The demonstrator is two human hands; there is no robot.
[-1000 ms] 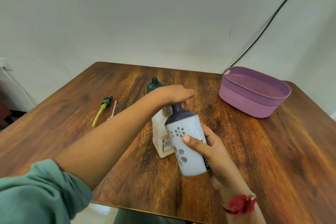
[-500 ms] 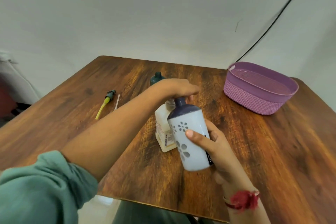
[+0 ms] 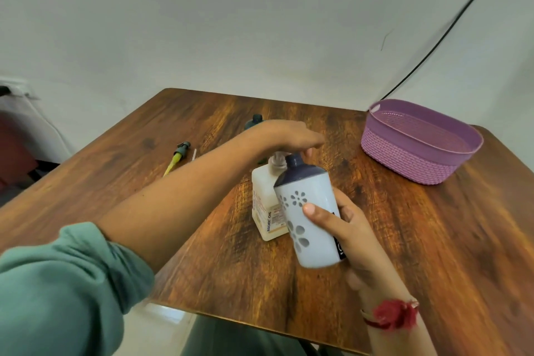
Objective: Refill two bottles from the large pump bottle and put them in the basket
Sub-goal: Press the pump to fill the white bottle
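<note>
Far L: teal-green fabric sleeve [image 3: 57, 283], pushed up the L forearm; forearm crosses from lower L twd centre.
Surface: dark-grained brown wooden table [image 3: 433, 240], under everything below.
L of centre: yellow-green pump stem w/ dark cap [image 3: 176, 155], lying flat; thin clear dip tube [image 3: 193, 154] just beside it on its R.
Behind wrist: small dark teal bottle [image 3: 255, 120], upright, mostly hidden by the L wrist.
L hand [image 3: 291, 136]: palm down over white pump head [image 3: 276, 159]; fingers stretched near-straight, blurred, wrapped round nothing; contact w/ pump hidden under palm.
Centre: large cream square pump bottle w/ printed label [image 3: 265, 205], upright on table, partly behind the next bottle.
Centre-R: white plastic bottle w/ purple shoulder and flower cut-outs [image 3: 315, 185], tilted, neck up beside the pump head and under the L fingers, base twd viewer.
R hand [image 3: 358, 240]: wrapped round that bottle's lower body, thumb across front, fingers curled behind.
R wrist: red thread band [image 3: 394, 313].
Far R: purple woven-look oval plastic basket [image 3: 404, 159], on table near back R corner, well apart from the bottles.
Wall, R: thin black cable [image 3: 433, 46] running diagonally down behind the basket.
</note>
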